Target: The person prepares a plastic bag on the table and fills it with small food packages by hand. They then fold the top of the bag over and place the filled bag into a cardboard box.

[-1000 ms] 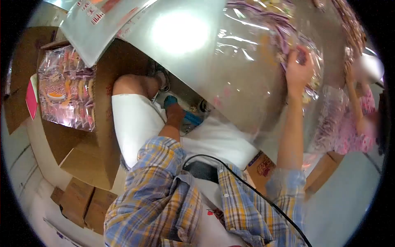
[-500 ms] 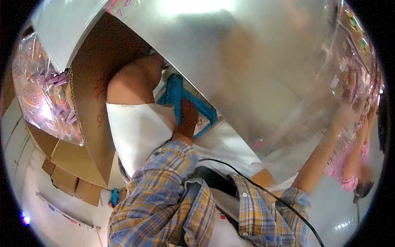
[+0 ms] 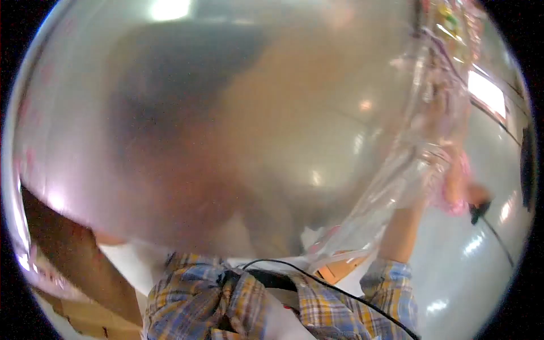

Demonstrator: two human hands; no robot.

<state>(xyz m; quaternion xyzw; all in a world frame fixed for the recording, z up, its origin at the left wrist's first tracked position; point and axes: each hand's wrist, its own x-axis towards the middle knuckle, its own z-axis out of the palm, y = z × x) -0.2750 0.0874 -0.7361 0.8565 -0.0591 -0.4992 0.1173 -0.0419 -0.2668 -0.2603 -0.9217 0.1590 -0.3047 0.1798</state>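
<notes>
Running lengthwise from upper right to lower centre of the head view, clear plastic wrapping [image 3: 371, 201] lies along the right side of the shiny tabletop [image 3: 320, 73]. The right forearm [image 3: 399, 235], the nearer arm, passes up behind it. The right hand is obscured there; opening and hold cannot be determined. The left hand is out of sight.

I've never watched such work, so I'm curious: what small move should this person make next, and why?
I'd probably ease the clear plastic aside a little: the right forearm runs up into it, and its creases and glare blur the right hand, so its grip cannot be made out. Colourful wrapped items lie beyond, so a clearer view might help before reaching farther.
</notes>
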